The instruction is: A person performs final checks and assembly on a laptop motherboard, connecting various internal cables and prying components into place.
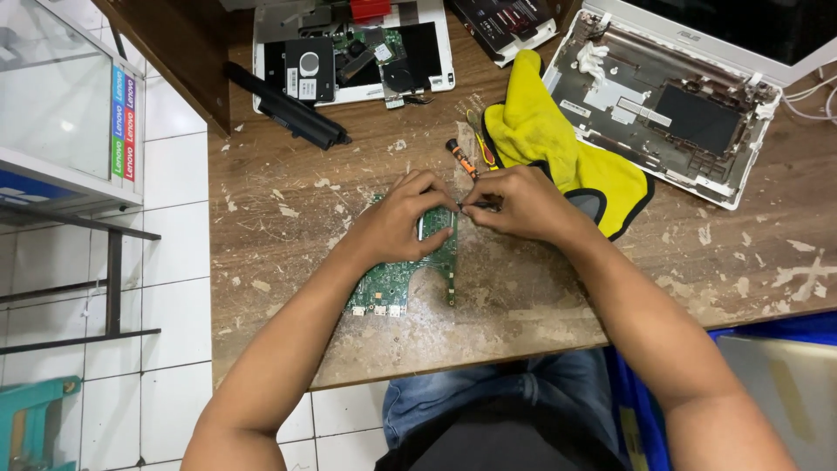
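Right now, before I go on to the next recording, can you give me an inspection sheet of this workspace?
Surface: worn wooden table, scratched, with pale flaking patches.
Job's things: green circuit board flat on the table; thin dark tool at its top edge.
Clutter: yellow cloth; orange-handled screwdriver; black battery bar; two opened white laptops, one far left, one far right.
Fingers: left hand presses on the board; right hand pinches the tool.
Cables: white leads at the right edge.
Surroundings: white tiled floor, glass cabinet, blue bin.
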